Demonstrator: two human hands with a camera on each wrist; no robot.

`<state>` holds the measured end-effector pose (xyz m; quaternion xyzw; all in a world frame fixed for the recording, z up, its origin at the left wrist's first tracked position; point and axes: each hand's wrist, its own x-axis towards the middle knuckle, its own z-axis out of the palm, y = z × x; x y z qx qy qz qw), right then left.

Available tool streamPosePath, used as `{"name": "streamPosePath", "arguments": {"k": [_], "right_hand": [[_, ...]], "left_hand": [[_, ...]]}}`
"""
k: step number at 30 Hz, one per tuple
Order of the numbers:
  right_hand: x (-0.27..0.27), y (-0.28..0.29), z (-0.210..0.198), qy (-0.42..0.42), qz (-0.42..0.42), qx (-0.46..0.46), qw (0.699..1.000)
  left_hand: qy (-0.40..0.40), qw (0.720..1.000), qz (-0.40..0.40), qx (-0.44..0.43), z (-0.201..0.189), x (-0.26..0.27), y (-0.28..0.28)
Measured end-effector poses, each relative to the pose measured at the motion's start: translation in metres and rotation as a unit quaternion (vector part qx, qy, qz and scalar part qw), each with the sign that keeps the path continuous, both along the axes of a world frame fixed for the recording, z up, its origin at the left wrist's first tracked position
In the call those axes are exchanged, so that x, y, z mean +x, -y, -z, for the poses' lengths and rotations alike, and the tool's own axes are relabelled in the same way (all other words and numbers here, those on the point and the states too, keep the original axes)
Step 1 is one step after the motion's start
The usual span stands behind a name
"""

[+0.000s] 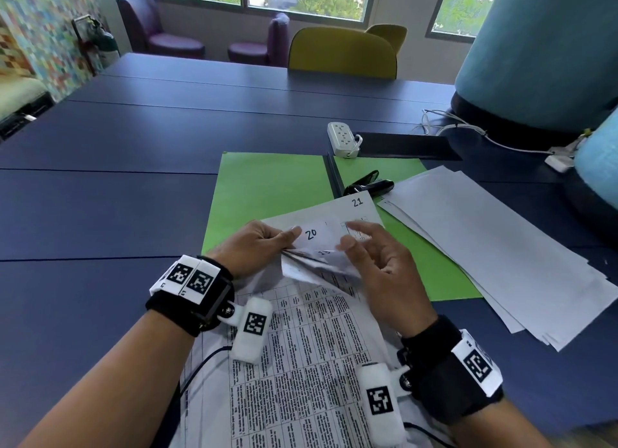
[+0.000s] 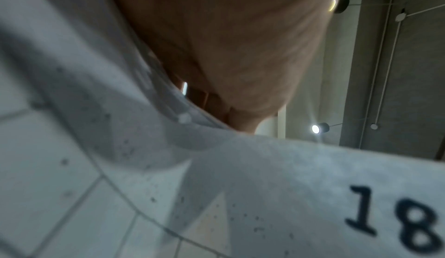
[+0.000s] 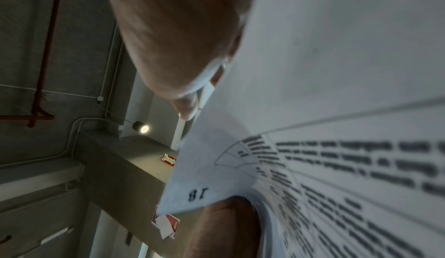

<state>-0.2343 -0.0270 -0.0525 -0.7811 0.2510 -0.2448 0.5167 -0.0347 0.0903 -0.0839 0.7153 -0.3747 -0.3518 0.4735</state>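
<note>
Fingertips of the left hand are curled in and pinch the near-left edge of the sheet marked 20, holding it raised off the pile. Across from it the right hand grips the same sheet's right edge between thumb and forefinger, while its other fingers hang loosely curled behind.

That sheet bows upward between the two hands and belongs to the stack of printed sheets, whose table-filled pages lie flat on the table under both wrists. Several corners are fanned up below the 20 — one of them, the sheet marked 18, shows close up in both wrist views, lying against the thumb in the right wrist view. Beyond the fingers the sheet marked 21 lies flat, its far corner on the green folder.

Open and spread wide, the folder sits under the far end of the stack. A black stapler rests on it just past the 21 — touching neither hand. To the right lies a fanned pile of loose white sheets, partly overlapping the folder's right half. A white power strip lies just behind the folder, and a yellow chair stands at the table's far side.
</note>
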Motion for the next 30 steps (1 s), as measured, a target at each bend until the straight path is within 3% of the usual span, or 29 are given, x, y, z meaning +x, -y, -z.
{"name": "streamPosePath", "arguments": {"k": [3, 12, 15, 19, 24, 30], "right_hand": [[0.002, -0.005, -0.001, 0.012, -0.046, 0.099, 0.994], [0.003, 0.006, 0.014, -0.066, -0.004, -0.042, 0.997], [0.004, 0.005, 0.012, -0.069, 0.010, -0.055, 0.996], [0.004, 0.005, 0.014, -0.106, 0.025, -0.080, 0.991], [0.005, 0.004, 0.012, -0.148, 0.045, -0.100, 0.983], [0.005, 0.003, 0.010, -0.160, 0.045, -0.107, 0.980]], "left_hand": [[-0.012, 0.998, -0.041, -0.043, 0.004, -0.002, 0.004], [-0.050, 0.992, -0.077, -0.086, -0.001, -0.009, 0.004], [-0.051, 0.992, -0.087, -0.072, 0.000, -0.007, 0.004], [0.004, 0.998, -0.059, -0.037, 0.004, -0.005, 0.000], [0.036, 0.997, -0.056, -0.047, -0.001, -0.004, 0.000], [-0.024, 0.994, -0.083, -0.066, 0.001, -0.008, 0.001]]}}
